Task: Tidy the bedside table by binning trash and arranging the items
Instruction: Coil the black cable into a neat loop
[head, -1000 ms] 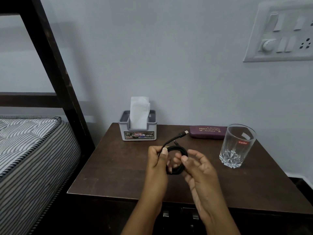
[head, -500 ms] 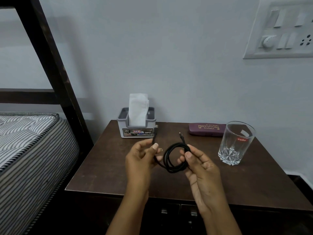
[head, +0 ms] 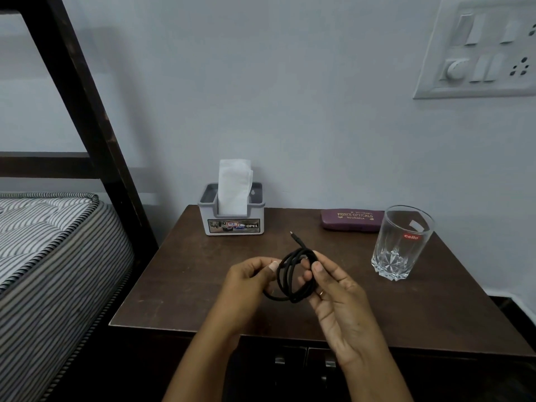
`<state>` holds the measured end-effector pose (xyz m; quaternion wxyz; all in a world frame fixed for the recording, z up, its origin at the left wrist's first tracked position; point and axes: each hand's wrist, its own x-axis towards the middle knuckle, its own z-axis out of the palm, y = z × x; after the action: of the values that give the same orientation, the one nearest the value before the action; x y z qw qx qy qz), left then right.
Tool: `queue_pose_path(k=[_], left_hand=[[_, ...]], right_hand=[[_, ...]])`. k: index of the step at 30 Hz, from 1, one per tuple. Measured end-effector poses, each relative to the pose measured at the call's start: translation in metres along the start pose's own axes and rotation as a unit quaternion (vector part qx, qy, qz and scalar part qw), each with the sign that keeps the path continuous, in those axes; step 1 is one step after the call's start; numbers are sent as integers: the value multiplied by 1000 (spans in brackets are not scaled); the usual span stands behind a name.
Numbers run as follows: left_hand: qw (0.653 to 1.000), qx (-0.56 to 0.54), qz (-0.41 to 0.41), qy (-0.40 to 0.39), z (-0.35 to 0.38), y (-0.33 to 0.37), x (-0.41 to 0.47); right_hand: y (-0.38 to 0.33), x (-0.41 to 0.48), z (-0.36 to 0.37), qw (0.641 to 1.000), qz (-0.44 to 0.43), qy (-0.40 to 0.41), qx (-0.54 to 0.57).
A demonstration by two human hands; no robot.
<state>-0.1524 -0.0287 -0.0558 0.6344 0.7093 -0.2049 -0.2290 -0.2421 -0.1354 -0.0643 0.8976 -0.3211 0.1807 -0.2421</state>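
Observation:
A black cable (head: pixel 293 275) is wound into a small coil above the middle of the dark wooden bedside table (head: pixel 179 285). My left hand (head: pixel 249 282) pinches the coil's left side. My right hand (head: pixel 336 291) holds its right side between thumb and fingers. One plug end sticks up and back from the coil. A grey tissue holder (head: pixel 233 219) with a white tissue stands at the back left. A purple spectacle case (head: pixel 352 220) lies at the back right. An empty clear glass (head: pixel 401 242) stands to the right.
A striped mattress (head: pixel 52 242) and a dark bed frame post (head: pixel 81 105) are on the left. A switchboard (head: pixel 481 50) is on the wall at the upper right. Drawer handles (head: pixel 304 362) show below the table's front edge.
My left hand moved back to the coil and brought the loose cable length against it. The plug end now points up and to the left.

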Motion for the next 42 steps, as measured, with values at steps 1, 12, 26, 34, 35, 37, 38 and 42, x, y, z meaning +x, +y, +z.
queue_pose_path(k=[1, 12, 26, 34, 35, 37, 38, 42], left_hand=[[1000, -3, 0, 5, -1, 1, -1], [992, -71, 95, -34, -2, 21, -13], [947, 240, 157, 144, 10, 6, -7], [947, 222, 115, 199, 25, 11, -10], [960, 170, 97, 199, 23, 11, -7], [971, 123, 68, 195, 17, 7, -1], [978, 106, 45, 175, 14, 5, 1], [996, -71, -60, -17, 12, 7, -2]], right_hand=[[0, 0, 0, 1000, 8, 0, 2], [7, 7, -3, 995, -47, 86, 0], [8, 1, 3, 985, -129, 102, -43], [21, 2, 8, 976, -181, 68, -102], [22, 3, 8, 979, -172, 60, -97], [23, 4, 6, 985, -152, 45, -63], [22, 4, 6, 988, -143, 36, -47], [22, 5, 6, 995, -99, 2, -13]])
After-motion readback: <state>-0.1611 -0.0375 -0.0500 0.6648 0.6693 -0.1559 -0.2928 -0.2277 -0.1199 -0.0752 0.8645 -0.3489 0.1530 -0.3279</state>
